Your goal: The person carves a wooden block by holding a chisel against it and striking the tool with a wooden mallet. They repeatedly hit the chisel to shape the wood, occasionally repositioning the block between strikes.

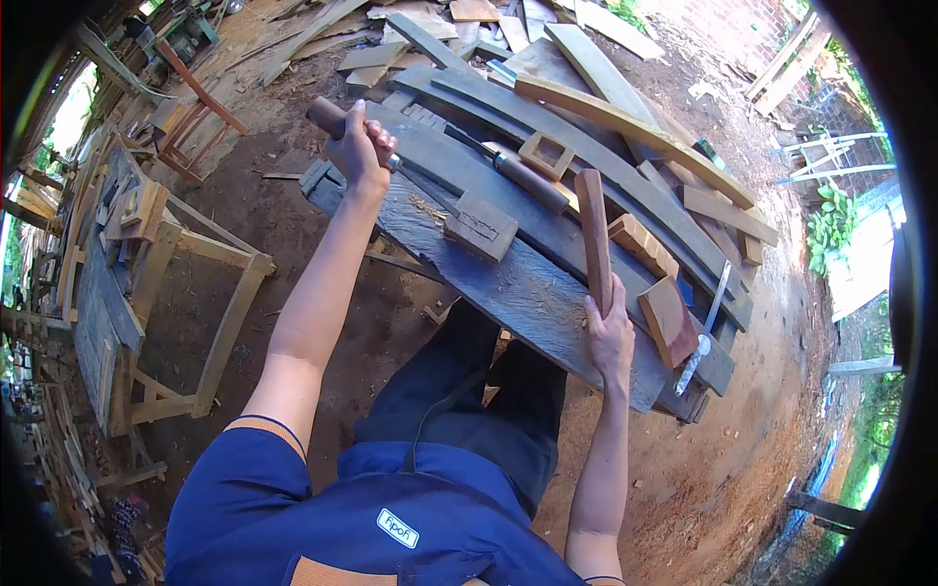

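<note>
My left hand [363, 154] is wrapped round the wooden handle of a chisel [327, 116]. Its metal blade slants down toward a small wooden block [481, 225] with lines on its top. That block lies on the dark, worn workbench [532, 298], with wood shavings near it. Over the right part of the bench, my right hand [611, 337] grips the lower end of a thick wooden bar [593, 230], which points away from me. A second chisel [528, 181] lies on the bench between my hands, beside a square wooden piece with a recess [546, 155].
A reddish wooden block [669, 322] and a notched wooden piece [643, 246] lie right of the bar. Long planks [635, 137] are stacked at the bench's far side. A wooden chair [195, 117] and another workbench [117, 322] stand to the left on the dirt floor.
</note>
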`<state>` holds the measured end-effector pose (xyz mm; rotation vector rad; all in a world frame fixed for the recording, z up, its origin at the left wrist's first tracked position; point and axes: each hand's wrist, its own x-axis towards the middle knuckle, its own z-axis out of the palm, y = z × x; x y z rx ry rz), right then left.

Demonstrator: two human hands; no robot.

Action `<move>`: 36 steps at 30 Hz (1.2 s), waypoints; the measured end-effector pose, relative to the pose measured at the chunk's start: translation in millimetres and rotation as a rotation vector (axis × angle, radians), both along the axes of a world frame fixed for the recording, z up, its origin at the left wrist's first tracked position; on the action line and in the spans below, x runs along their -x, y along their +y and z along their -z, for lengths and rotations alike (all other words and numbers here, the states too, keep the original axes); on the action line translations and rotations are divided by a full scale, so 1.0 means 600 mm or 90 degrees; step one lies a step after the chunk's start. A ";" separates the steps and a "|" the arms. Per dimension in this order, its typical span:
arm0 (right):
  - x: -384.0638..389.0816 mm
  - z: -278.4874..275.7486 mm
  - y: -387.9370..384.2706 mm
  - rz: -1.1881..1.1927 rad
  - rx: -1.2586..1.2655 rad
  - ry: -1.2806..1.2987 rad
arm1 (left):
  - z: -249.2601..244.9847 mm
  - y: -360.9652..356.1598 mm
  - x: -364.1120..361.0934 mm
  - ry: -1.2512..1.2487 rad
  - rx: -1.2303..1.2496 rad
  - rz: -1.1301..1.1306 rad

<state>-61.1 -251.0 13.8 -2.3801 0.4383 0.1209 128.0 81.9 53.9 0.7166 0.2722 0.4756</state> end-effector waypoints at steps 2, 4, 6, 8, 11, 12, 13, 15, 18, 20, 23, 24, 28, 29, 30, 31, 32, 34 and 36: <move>0.001 0.008 -0.002 -0.001 0.013 -0.020 | -0.001 -0.004 0.005 0.003 -0.014 -0.027; 0.002 0.009 0.000 -0.003 0.014 -0.024 | -0.005 -0.008 0.010 -0.001 -0.033 -0.035; 0.002 0.006 0.000 -0.005 0.017 -0.029 | -0.011 -0.018 0.015 -0.006 -0.050 -0.043; 0.003 0.004 0.002 -0.005 0.019 -0.028 | -0.030 -0.040 0.026 -0.039 -0.123 -0.056; 0.003 0.007 0.002 -0.008 0.030 -0.041 | -0.042 -0.067 0.039 -0.079 -0.219 -0.049; 0.003 0.007 0.003 -0.009 0.029 -0.042 | -0.046 -0.078 0.042 -0.113 -0.290 -0.043; 0.003 0.007 0.004 -0.009 0.031 -0.044 | -0.049 -0.089 0.043 -0.149 -0.308 -0.039; 0.005 0.007 0.004 -0.007 0.033 -0.047 | -0.055 -0.109 0.050 -0.153 -0.338 -0.028; 0.005 0.005 0.006 -0.004 0.039 -0.045 | -0.049 -0.122 0.052 -0.168 -0.397 -0.022; 0.007 -0.003 0.009 0.004 0.020 -0.021 | -0.038 -0.122 0.045 -0.176 -0.489 -0.093; 0.000 0.018 0.005 -0.035 -0.103 -0.134 | -0.030 -0.119 0.044 -0.183 -0.509 -0.087; -0.007 0.019 0.000 -0.034 -0.099 -0.139 | -0.029 -0.121 0.043 -0.187 -0.505 -0.087; -0.025 -0.221 0.091 -0.118 -0.329 -0.149 | -0.033 -0.143 0.060 -0.173 -0.552 -0.110; -0.024 -0.268 0.107 -0.147 -0.307 -0.212 | -0.036 -0.148 0.069 -0.163 -0.555 -0.098; -0.024 -0.301 0.118 -0.174 -0.281 -0.278 | -0.039 -0.151 0.076 -0.167 -0.557 -0.093; -0.024 -0.323 0.132 -0.169 -0.279 -0.282 | -0.043 -0.155 0.082 -0.184 -0.606 -0.115; -0.024 -0.341 0.144 -0.233 -0.203 -0.415 | -0.048 -0.160 0.087 -0.200 -0.652 -0.138; -0.034 -0.349 0.144 -0.291 -0.117 -0.544 | -0.053 -0.161 0.093 -0.214 -0.637 -0.111; -0.047 -0.340 0.125 -0.429 0.091 -0.255 | -0.046 -0.158 0.090 -0.236 -0.643 -0.167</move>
